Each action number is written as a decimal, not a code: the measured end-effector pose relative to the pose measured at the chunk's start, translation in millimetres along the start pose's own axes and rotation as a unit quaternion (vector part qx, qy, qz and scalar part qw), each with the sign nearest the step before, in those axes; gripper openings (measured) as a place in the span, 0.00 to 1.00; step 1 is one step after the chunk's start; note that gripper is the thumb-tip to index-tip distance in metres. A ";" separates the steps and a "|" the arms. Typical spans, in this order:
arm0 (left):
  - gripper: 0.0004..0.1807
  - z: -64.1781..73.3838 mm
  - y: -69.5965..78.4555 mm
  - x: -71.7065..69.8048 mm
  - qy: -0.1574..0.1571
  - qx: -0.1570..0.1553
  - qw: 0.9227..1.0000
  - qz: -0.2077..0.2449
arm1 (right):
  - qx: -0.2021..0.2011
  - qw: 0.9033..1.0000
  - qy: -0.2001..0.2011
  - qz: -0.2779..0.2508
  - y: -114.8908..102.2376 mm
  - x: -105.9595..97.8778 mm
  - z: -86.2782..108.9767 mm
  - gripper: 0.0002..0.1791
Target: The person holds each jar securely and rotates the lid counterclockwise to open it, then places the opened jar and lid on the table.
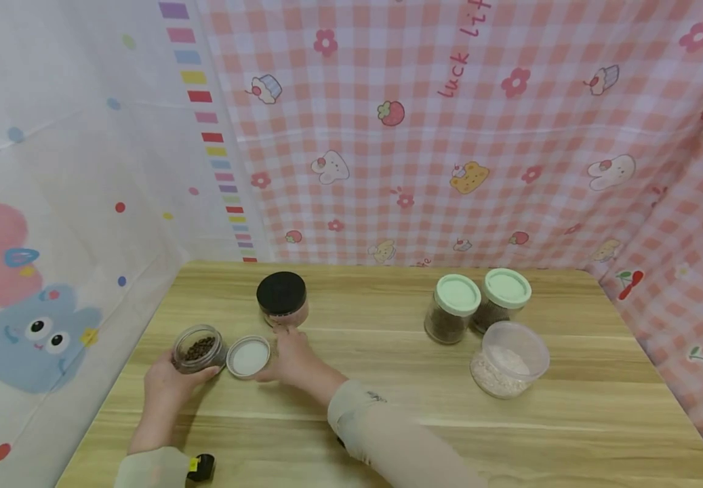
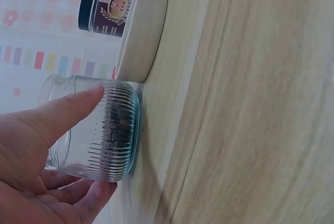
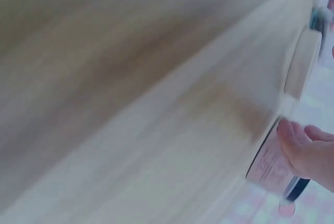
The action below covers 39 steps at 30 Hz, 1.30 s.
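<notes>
In the head view my left hand (image 1: 168, 383) holds an uncapped glass jar (image 1: 222, 357) with small dark-brown, bean-like pieces at its bottom. In the left wrist view, the thumb and fingers wrap around the ribbed glass jar (image 2: 78, 145), which stands upright on the table. Beside it lies a round cream-white lid (image 1: 249, 357), inner side up. My right hand (image 1: 293, 359) is between this lid and a black-lidded jar (image 1: 282, 295) with a pinkish label. Its fingers, loosely extended, reach in front of the labelled jar; whether they touch it I cannot tell.
Two glass jars with pale green lids, one in front (image 1: 447, 324) and one behind (image 1: 504, 291), stand at the back right with dark contents. Near them a clear plastic tub (image 1: 534, 356) with whitish flakes sits on the wooden table (image 1: 375, 379). Patterned curtains (image 1: 424, 149) enclose the table.
</notes>
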<state>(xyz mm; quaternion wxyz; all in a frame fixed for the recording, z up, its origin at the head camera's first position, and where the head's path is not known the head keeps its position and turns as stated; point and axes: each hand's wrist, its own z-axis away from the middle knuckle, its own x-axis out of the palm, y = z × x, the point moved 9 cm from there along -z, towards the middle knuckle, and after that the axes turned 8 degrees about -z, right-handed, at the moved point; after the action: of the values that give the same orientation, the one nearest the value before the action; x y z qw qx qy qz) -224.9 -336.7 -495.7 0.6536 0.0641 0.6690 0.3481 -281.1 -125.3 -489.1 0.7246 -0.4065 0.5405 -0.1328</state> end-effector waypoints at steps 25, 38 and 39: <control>0.44 -1.5 132.0 40.7 0.030 0.160 0.976 0.144 | 0.038 0.963 0.016 -0.266 91.1 -102.7 -19.3 0.48; 0.46 -29.6 135.6 68.4 -0.032 0.106 0.985 0.130 | 0.027 0.980 -0.025 -0.197 72.9 -68.2 -45.3 0.45; 0.46 -31.2 134.8 69.9 -0.033 0.105 0.985 0.132 | 0.027 0.981 -0.027 -0.191 71.3 -65.5 -46.9 0.44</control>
<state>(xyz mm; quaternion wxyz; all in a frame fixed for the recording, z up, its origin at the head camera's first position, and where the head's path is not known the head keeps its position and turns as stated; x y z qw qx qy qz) -313.0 -209.8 -482.6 0.6136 0.2316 0.6652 0.3569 -365.4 -59.7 -501.0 0.7110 -0.4861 0.4290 -0.2722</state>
